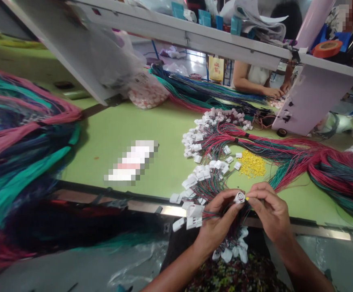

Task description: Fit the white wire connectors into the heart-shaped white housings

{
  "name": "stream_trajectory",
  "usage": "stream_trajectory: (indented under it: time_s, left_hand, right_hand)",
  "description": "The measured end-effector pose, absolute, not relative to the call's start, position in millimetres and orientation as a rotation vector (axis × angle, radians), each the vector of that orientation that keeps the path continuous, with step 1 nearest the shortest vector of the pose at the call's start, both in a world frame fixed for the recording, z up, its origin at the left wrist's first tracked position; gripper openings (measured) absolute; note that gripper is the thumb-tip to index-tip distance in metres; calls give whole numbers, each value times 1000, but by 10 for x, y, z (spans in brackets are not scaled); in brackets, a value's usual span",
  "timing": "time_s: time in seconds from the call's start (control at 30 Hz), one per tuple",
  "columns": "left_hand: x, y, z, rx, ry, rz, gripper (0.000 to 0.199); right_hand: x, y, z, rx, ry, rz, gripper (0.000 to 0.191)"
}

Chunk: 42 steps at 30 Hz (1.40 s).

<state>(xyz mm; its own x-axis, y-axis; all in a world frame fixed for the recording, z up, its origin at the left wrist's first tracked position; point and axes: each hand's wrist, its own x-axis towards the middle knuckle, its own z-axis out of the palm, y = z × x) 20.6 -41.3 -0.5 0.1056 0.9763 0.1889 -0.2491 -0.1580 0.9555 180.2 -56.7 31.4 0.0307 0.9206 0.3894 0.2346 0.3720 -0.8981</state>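
Note:
In my left hand (pixel 217 219) a white plug connector (pixel 240 197) is pinched between thumb and forefinger, its end with dark holes turned up. Wires run from it under the palm. Close on its right, my right hand (pixel 270 209) pinches a tiny yellow piece (pixel 247 198) at the fingertips; whether it touches the connector I cannot tell. More white connectors (pixel 194 217) on thin wires lie around my left hand, and others (pixel 234 249) hang over my lap. A pile of small yellow pieces (pixel 252 164) lies on the green table (pixel 158 121) beyond my hands.
Red, green and dark wire bundles (pixel 285 152) with white connectors spread across the right side. Another large wire bundle (pixel 42 129) hangs at the left. A bag of pale parts (pixel 148 91) stands under the shelf (pixel 188 36). Across the table, a person's hands (pixel 275 91) are at work.

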Motion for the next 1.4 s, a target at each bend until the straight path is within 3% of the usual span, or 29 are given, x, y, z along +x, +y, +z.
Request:
stream_trajectory:
  time_s: [0.53,0.83,0.97,1.4]
  left_hand:
    - [222,-385,-3,1534,878,1447,24]
    - [190,-396,59,1603,952,1401,19]
    - [209,-394,57,1624,968,1413,18]
    - [229,-394,12,1662,993,1348,18]
  right_hand:
    - [1784,-586,370,-1115,-1613,583,18]
    - [1851,-538,336,-1144,-1450,886,5]
    - [1836,-509,316,-1150,-1340,1002,9]
    - [1835,-537,300,-1136,-1331,1032,10]
